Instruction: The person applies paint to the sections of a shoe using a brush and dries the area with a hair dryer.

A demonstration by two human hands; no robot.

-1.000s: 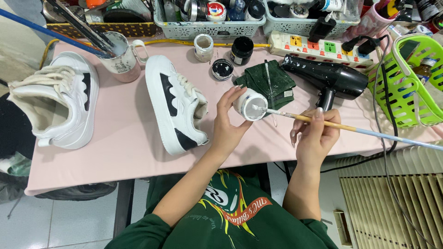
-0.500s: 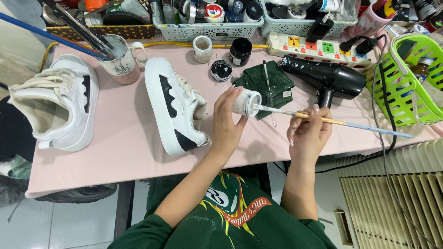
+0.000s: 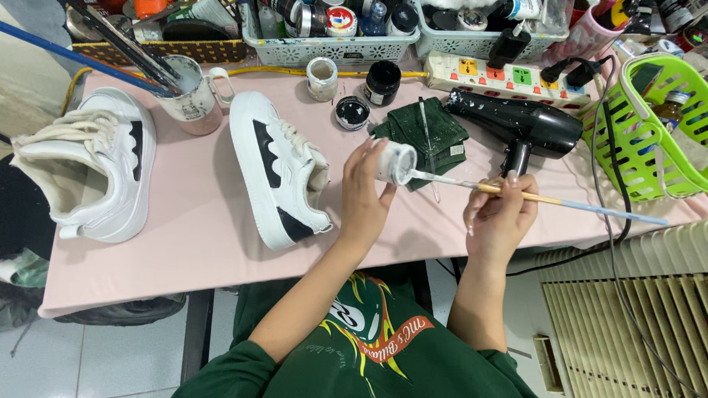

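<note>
The left hand [image 3: 366,193] held a small white jar [image 3: 393,161] tipped sideways. The right hand [image 3: 501,214] poked a paintbrush [image 3: 531,196] into it. A white shoe [image 3: 280,169] lay just left.

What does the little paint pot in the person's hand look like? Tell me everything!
The paint pot is a small round jar, white and smeared with pale paint. It has no lid on and is tipped on its side, its mouth facing right. The left hand holds it up above the pink table, fingers wrapped around it. The tip of a long paintbrush, held in the right hand, pokes into its mouth. It looks like plastic, though that is hard to tell. A folded green cloth lies just behind it.
</note>
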